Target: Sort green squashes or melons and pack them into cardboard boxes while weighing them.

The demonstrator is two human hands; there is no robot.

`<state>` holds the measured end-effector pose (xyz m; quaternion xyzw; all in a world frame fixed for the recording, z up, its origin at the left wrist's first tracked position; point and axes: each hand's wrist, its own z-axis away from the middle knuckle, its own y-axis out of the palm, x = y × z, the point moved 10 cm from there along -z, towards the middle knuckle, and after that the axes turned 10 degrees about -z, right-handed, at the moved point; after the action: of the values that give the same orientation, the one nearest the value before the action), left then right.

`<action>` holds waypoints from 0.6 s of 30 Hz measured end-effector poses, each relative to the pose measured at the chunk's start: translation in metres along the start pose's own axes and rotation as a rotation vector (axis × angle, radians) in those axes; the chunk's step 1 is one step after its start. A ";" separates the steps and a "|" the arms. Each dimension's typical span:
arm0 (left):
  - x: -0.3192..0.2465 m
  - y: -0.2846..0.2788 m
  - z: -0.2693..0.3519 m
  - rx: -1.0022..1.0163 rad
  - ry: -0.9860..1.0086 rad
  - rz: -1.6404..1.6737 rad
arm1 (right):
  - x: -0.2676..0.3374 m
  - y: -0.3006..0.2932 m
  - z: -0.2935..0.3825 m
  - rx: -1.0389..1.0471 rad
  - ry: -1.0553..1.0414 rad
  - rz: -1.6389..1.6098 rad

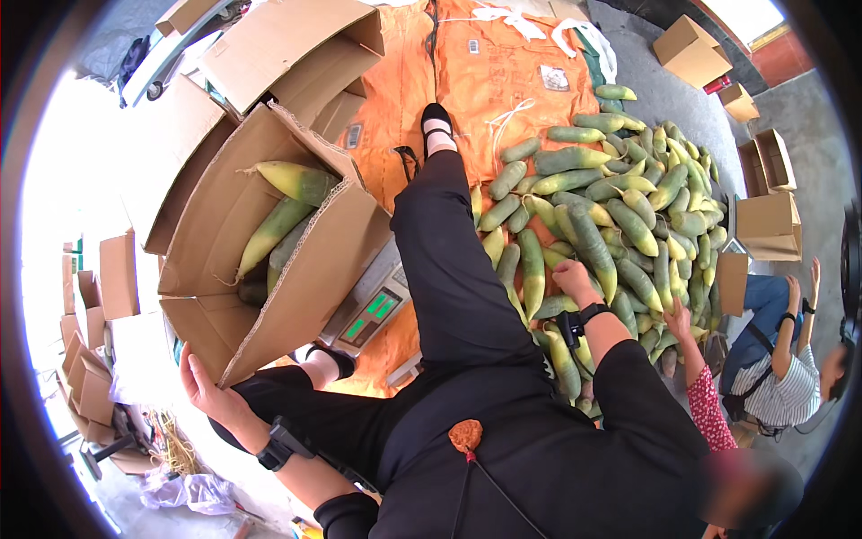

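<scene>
An uncovered cardboard box (337,256) stands on a digital scale (370,313), with several green radishes (276,232) lying in it. At the box's near left edge is my left hand (209,394), its fingers resting against the cardboard. My right hand (576,279) is over the large pile of green radishes (633,222) on the right, fingers bent beside a long radish (592,249). Whether those fingers hold a radish cannot be made out.
An orange woven sheet (498,81) lies under the pile. A co-worker's hand (677,320) touches the pile's near right side; another person in a striped shirt (774,391) sits farther right. More cardboard boxes (768,226) stand right and left. Twine (175,445) lies at lower left.
</scene>
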<state>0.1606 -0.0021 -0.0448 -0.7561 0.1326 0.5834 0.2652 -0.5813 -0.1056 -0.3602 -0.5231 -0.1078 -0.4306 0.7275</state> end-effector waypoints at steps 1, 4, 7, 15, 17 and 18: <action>-0.001 0.000 -0.001 -0.003 0.001 0.000 | -0.017 0.011 0.000 0.004 0.130 -0.074; -0.003 0.000 0.000 -0.014 0.007 -0.013 | -0.017 0.051 0.002 0.070 0.079 -0.066; -0.004 -0.004 0.000 -0.021 0.010 -0.012 | 0.004 0.103 0.027 0.305 0.355 -0.162; -0.008 -0.001 0.003 -0.043 0.018 0.018 | 0.049 0.136 0.024 0.325 0.038 0.119; -0.003 0.000 0.001 0.015 0.019 0.005 | 0.044 0.135 0.021 0.271 0.219 0.149; -0.008 0.003 0.003 -0.010 0.025 0.017 | 0.052 0.136 0.025 0.215 0.174 0.225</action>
<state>0.1548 -0.0035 -0.0385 -0.7635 0.1392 0.5768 0.2548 -0.4418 -0.0997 -0.4088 -0.4116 -0.0307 -0.3763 0.8295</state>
